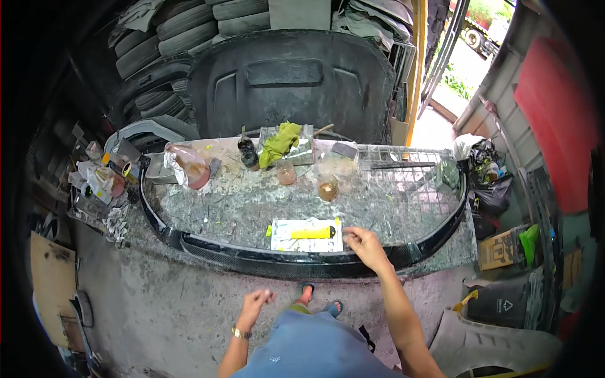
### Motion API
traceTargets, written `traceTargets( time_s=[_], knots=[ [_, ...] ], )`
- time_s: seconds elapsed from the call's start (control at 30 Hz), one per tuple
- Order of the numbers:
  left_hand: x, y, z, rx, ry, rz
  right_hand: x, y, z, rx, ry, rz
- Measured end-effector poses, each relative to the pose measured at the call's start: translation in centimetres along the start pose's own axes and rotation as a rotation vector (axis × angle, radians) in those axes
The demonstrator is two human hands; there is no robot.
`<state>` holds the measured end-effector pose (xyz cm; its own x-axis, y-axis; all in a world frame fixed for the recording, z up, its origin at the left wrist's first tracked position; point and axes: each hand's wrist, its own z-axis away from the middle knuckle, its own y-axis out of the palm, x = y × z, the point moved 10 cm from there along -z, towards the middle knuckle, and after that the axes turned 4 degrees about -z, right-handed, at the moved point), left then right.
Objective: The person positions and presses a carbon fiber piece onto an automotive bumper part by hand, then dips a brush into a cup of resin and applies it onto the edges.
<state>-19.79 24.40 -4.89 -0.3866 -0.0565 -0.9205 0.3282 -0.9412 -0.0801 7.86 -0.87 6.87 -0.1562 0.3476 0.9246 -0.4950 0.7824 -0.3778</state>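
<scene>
A long, curved black car part with a woven carbon look (208, 251) lies along the near edge of the worktable. Near its middle is a white sheet (282, 242), on which a yellow cutter-like tool with a black end (309, 233) rests. My right hand (367, 247) hovers just right of the sheet, over the curved part, its bent fingers a little apart and nothing visible in them. Before the table's edge, my left hand (254, 307) hangs over the floor, touching nothing. Its fingers are curled and the tips smeared, so its grip is unclear.
The worktable (252, 208) holds a green cloth (279, 143), a cup of brown liquid (328, 188), another clear cup (286, 173) and a pinkish container (189, 169). A dark hood-like panel (290, 75) stands behind. Boxes (501, 250) and a grey car panel (485, 340) are at right.
</scene>
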Motion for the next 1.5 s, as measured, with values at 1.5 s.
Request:
traceTargets(
  time_s=[1.5],
  knots=[
    [-22.5, 36.3, -22.7, 0.726, 0.211, 0.008, 1.6, -19.3, 5.7, -0.548, -0.177, 0.246]
  ],
)
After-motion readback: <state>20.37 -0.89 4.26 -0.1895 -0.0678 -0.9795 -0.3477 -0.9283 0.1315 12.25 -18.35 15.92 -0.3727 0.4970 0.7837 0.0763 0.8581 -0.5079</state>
